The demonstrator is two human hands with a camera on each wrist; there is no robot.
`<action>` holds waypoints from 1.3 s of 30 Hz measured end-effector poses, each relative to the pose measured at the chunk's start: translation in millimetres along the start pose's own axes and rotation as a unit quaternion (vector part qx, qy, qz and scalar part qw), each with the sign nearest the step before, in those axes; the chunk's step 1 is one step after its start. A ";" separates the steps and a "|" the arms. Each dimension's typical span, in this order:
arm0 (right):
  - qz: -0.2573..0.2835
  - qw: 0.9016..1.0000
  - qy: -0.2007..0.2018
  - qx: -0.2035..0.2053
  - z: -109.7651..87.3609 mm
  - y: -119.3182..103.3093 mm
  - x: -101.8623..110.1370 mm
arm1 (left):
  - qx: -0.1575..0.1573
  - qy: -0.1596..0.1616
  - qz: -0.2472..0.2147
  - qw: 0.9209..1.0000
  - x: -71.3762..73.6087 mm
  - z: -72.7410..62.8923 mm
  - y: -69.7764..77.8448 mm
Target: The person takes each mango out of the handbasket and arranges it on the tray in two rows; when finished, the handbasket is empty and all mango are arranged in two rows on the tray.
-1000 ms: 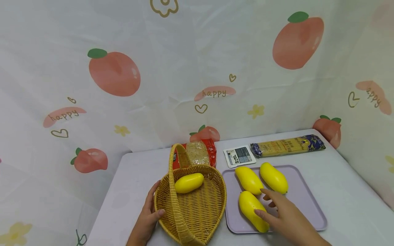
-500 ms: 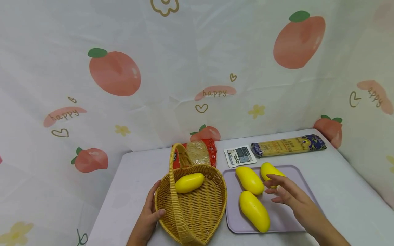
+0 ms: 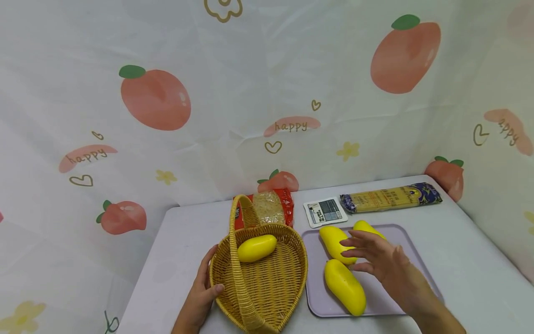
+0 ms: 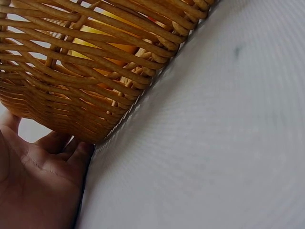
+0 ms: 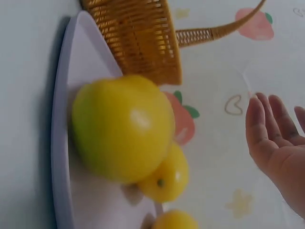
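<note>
My left hand (image 3: 200,290) grips the left side of a heart-shaped wicker basket (image 3: 273,287), thumb over the rim and fingers along the outer wall. Inside the basket lies one yellow mango (image 3: 257,248). To the right, my right hand (image 3: 385,264) hovers over a lilac tray (image 3: 375,301) with its fingers extended, holding nothing. Three mangoes lie on that tray: a front mango (image 3: 345,287), a middle mango (image 3: 333,239) and a back mango (image 3: 368,227), which the hand partly covers. In the right wrist view the fingers stand apart from the nearest mango (image 5: 124,129).
Behind the basket lies a red bag (image 3: 269,208) with pale contents. A small white packet (image 3: 325,212) sits behind the tray, beside a long packet of noodles (image 3: 388,198). The basket's tall handle (image 3: 238,269) arches over it. A printed cloth (image 3: 208,93) hangs behind the table.
My right hand has risen off the front mango, moved back and right, then shifted slightly left over the tray. The left hand, basket and mangoes stay in place.
</note>
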State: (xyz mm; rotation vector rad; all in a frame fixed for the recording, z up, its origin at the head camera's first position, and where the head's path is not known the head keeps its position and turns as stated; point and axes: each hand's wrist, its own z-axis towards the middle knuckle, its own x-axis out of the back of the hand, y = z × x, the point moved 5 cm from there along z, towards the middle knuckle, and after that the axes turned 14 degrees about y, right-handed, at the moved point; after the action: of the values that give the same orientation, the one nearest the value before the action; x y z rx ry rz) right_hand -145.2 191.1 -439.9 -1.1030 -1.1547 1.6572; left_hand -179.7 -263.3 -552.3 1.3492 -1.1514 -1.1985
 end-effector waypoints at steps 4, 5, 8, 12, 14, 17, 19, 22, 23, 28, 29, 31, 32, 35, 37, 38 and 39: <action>0.016 1.000 -0.022 0.002 5.8 4.1 -14.1 | -0.003 0.000 0.001 1.000 -0.3 -0.2 -0.7; 0.022 0.999 -0.027 0.001 7.0 5.6 -18.3 | -0.004 -0.001 0.002 1.000 -0.3 -0.2 -0.7; 0.034 0.998 -0.047 0.001 11.1 10.3 -31.7 | -0.004 -0.001 0.002 1.000 -0.5 -0.3 -0.5; 0.048 0.997 -0.064 -0.009 18.7 16.4 -49.9 | -0.003 -0.001 0.002 1.000 -0.6 -0.6 0.5; 0.057 0.996 -0.071 -0.004 22.5 19.5 -59.1 | -0.007 -0.002 0.006 1.000 -0.5 -0.8 1.0; 0.072 0.994 -0.081 0.003 27.2 24.0 -72.7 | -0.015 -0.002 0.008 1.000 -0.5 -1.4 1.9; 0.079 0.993 -0.085 0.009 30.6 26.6 -81.2 | -0.018 -0.004 0.009 1.000 -0.4 -1.7 2.3; 0.092 0.992 -0.085 0.007 35.9 30.0 -92.3 | -0.018 -0.011 0.008 1.000 -0.7 -2.2 2.9; 0.094 0.992 -0.085 0.005 37.6 30.9 -95.7 | -0.017 -0.013 0.008 1.000 -0.7 -2.2 3.2; 0.107 0.990 -0.089 0.004 44.9 36.4 -113.0 | -0.018 -0.023 0.007 1.000 -1.0 -2.0 5.1; 0.110 0.990 -0.089 0.003 46.1 38.0 -116.3 | -0.017 -0.022 0.006 1.000 -0.9 -1.8 5.1; 0.110 0.990 -0.084 0.002 49.2 41.7 -122.2 | -0.018 -0.021 0.006 1.000 -1.1 -1.4 5.5; 0.108 0.991 -0.081 0.000 51.0 43.7 -125.0 | -0.018 -0.020 0.007 1.000 -1.1 -1.0 5.5; 0.095 0.993 -0.070 -0.002 57.0 48.6 -132.2 | -0.019 -0.017 0.005 1.000 -1.1 -0.2 5.3; 0.083 0.994 -0.067 0.003 61.4 50.8 -136.5 | -0.019 -0.018 0.002 1.000 -0.8 0.1 5.0; 0.081 0.995 -0.065 0.004 63.6 51.6 -138.3 | -0.019 -0.018 0.002 1.000 -0.6 0.1 4.8; 0.078 0.995 -0.063 0.005 65.7 52.2 -139.8 | -0.020 -0.018 0.002 1.000 -0.4 0.0 4.6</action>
State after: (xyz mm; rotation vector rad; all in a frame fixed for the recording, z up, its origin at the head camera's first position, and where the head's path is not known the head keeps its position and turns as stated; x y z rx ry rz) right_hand -174.8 31.1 -448.8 -1.1195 -1.1623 1.8731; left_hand -180.0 -263.3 -547.7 1.3001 -1.1487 -1.2422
